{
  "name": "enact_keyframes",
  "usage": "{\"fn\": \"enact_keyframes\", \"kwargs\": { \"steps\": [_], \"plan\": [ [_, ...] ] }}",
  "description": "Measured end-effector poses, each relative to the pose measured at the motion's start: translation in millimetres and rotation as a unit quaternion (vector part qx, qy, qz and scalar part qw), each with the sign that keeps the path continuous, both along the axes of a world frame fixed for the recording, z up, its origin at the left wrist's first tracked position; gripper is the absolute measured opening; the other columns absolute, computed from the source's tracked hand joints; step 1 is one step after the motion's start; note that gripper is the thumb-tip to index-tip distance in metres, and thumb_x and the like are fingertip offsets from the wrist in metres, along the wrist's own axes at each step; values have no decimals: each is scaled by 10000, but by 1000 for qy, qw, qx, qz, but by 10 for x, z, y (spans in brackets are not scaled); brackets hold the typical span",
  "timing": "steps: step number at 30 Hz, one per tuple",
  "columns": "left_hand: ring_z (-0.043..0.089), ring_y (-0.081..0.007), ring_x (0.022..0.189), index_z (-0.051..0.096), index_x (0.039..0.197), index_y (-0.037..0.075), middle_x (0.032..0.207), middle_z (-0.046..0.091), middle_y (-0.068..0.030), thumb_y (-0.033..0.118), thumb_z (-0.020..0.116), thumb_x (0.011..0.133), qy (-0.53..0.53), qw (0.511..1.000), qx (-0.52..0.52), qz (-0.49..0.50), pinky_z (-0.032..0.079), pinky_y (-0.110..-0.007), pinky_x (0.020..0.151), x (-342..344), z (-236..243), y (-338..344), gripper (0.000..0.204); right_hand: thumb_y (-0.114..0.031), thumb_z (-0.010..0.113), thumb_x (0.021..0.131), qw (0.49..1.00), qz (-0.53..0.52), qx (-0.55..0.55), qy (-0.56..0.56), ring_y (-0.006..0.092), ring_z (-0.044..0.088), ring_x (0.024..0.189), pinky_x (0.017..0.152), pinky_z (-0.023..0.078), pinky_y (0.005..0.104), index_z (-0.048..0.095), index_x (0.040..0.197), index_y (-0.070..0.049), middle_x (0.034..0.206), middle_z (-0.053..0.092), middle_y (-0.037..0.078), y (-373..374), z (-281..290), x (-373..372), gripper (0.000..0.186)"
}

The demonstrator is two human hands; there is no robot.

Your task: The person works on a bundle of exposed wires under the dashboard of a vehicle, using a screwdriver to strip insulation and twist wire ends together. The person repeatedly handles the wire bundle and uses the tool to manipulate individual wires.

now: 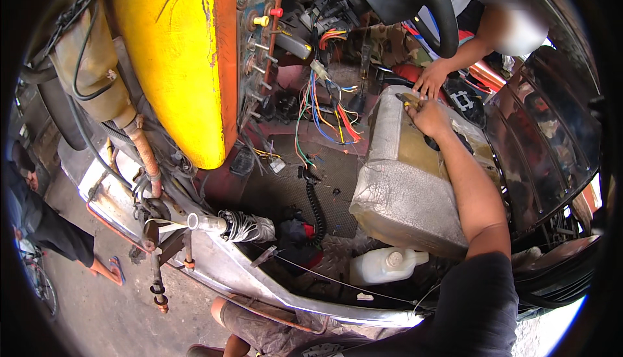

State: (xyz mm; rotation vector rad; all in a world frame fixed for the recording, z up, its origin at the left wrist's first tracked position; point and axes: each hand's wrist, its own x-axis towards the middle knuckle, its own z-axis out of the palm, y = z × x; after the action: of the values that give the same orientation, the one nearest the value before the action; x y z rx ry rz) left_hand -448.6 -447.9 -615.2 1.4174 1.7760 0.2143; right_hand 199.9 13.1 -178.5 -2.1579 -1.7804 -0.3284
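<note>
My right hand (426, 116) is closed on a small black-and-yellow hand tool (407, 101) at the top of a worn, silvery-grey seat cushion (400, 195). My bare forearm crosses the cushion from the lower right. A co-worker's hand (429, 82) touches the cushion's upper edge just beyond my hand. Loose multicoloured wires with connectors (328, 110) hang left of the cushion. Below it lies a translucent plastic jug (376, 265). My left hand is not in view.
A yellow-and-orange panel (167, 65) with switches stands upper left. A steering wheel (443, 16) is at the top. Hoses and rods (152, 182) line the left, beside a metal body edge (292, 302). Another person's leg (104, 266) is on the pavement.
</note>
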Motion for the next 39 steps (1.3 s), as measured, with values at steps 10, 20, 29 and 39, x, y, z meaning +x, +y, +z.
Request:
{"fn": "enact_keyframes", "kwargs": {
  "steps": [10,20,29,39],
  "plan": [
    [597,-435,1323,742,1259,31,1370,683,-278,274,592,1014,-94,995,38,1,484,-504,1101,-292,-219,-453,376,-523,640,1009,1000,-7,0,7,466,735,1098,995,566,533,790,1128,54,1136,751,330,-335,58,-187,608],
    [695,-467,1119,746,1170,-24,1165,741,-297,225,615,1006,62,997,25,-35,556,-519,953,-275,-51,-746,325,-525,648,1006,1000,-7,-11,21,462,729,1141,1032,562,530,774,1164,75,1167,752,328,-685,268,-199,633],
    [698,-516,980,760,977,0,1013,765,-264,215,535,976,75,974,185,-106,556,-579,892,-266,-526,-919,311,-521,659,1004,999,-15,-19,38,448,722,1175,1031,569,519,751,1217,85,1230,738,325,-835,437,-118,649],
    [711,-512,938,737,910,-46,934,741,-324,210,662,904,51,994,96,-4,579,-555,811,-42,-18,-1008,267,-545,645,1010,999,-7,-17,40,437,729,1147,1025,566,520,788,1160,56,1214,752,293,-865,467,-26,635]
  ]
}}
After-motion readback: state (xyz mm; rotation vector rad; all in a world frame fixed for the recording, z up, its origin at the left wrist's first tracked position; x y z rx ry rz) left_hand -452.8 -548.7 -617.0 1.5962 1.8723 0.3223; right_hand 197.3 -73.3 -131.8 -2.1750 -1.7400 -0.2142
